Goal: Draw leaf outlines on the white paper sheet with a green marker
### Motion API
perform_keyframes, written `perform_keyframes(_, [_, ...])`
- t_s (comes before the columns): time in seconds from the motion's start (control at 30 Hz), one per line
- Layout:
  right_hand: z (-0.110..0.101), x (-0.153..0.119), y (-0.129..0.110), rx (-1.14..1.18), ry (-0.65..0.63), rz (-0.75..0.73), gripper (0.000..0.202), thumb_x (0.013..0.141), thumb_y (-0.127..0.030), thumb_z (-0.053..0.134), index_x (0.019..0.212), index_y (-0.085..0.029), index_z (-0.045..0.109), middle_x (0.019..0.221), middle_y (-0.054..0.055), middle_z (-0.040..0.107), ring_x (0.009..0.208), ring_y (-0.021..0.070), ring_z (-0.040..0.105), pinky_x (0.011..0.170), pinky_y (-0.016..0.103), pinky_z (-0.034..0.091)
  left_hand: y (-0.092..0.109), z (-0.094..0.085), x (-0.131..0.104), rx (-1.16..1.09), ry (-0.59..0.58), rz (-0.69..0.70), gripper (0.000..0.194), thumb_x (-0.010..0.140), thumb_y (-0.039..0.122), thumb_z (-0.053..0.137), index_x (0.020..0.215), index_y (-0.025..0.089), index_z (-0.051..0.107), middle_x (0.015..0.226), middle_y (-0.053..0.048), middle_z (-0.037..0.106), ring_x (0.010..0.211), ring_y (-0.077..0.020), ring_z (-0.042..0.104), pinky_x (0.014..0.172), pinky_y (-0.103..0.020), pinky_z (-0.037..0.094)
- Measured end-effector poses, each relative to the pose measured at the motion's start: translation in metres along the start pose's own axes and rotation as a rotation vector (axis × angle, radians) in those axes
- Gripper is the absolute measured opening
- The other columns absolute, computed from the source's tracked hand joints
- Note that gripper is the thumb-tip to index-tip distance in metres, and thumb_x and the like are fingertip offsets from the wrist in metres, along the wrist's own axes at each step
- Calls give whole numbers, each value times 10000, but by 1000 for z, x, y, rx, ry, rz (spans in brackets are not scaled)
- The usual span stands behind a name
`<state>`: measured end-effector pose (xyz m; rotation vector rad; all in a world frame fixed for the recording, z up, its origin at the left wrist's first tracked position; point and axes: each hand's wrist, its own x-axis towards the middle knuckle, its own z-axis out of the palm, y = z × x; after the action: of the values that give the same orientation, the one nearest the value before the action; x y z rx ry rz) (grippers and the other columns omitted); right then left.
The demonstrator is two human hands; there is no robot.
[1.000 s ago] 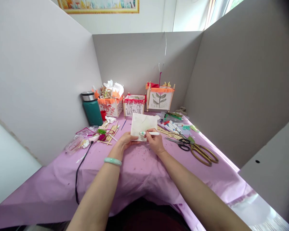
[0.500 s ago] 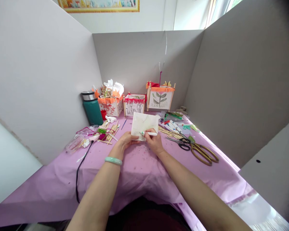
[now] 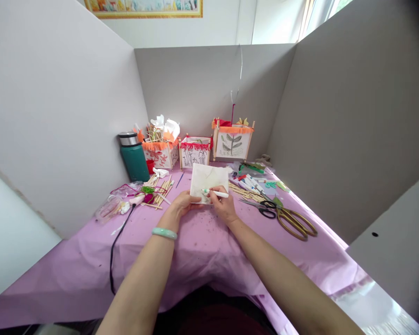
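A white square panel [image 3: 209, 176] with faint green lines is tilted up above the purple cloth. My left hand [image 3: 185, 202] grips its lower left corner, thumb on the front face; a pale green bangle circles that wrist. Between the fingers of my right hand [image 3: 223, 204] is a white marker [image 3: 219, 193], its green tip pointing left at the lower part of the panel. Whether the tip touches the surface is too small to tell.
Scissors [image 3: 267, 211] and large gold-handled shears [image 3: 295, 223] lie right, near markers [image 3: 252, 184] and sticks [image 3: 245, 191]. Decorated boxes [image 3: 233, 143] stand behind, a green bottle [image 3: 134, 160] at left. A black cord [image 3: 113, 251] hangs over the front left.
The marker in my right hand has tilted slightly and its tip has shifted a little left and up. The panel has moved very slightly left.
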<state>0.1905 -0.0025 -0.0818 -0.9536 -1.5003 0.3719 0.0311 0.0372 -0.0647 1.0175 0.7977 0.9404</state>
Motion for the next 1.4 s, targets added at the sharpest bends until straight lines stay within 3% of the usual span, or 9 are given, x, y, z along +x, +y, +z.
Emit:
perform_keyframes(0.33, [6, 0, 3, -19, -72, -44, 210, 886, -367, 481, 930, -193, 590, 792, 8, 647, 624, 120, 569, 598, 230, 451, -2, 0, 0, -1, -7, 11, 373, 544, -10, 709, 902, 84, 665, 806, -76, 700, 684, -197, 669, 592, -287, 572])
perform_keyframes(0.57, [2, 0, 5, -116, -5, -36, 208, 885, -366, 471, 851, -193, 581, 644, -17, 586, 558, 117, 524, 558, 225, 421, 0, 2, -1, -11, 2, 3, 368, 545, -25, 697, 898, 75, 672, 837, -99, 708, 698, -207, 674, 593, -283, 571])
perform_keyframes(0.77, [-3, 1, 5, -113, 53, -43, 198, 878, -359, 481, 830, -191, 574, 655, -9, 602, 577, 124, 543, 586, 234, 439, 0, 0, 0, -17, -5, -14, 372, 566, -20, 680, 924, 79, 682, 902, -108, 716, 756, -221, 679, 606, -281, 573])
perform_keyframes(1.07, [5, -1, -1, -50, -61, -67, 217, 888, -371, 481, 930, -192, 596, 786, 7, 634, 622, 121, 563, 593, 229, 440, -3, -2, 3, -17, -9, 1, 349, 559, -17, 694, 894, 80, 680, 809, -84, 707, 691, -195, 670, 598, -284, 572])
perform_keyframes(1.4, [-1, 0, 5, -135, 39, -52, 202, 878, -351, 472, 852, -188, 589, 682, -9, 604, 590, 120, 536, 587, 229, 427, 0, 0, 0, -18, -9, -10, 390, 564, -27, 684, 939, 79, 678, 906, -108, 712, 747, -216, 680, 604, -282, 575])
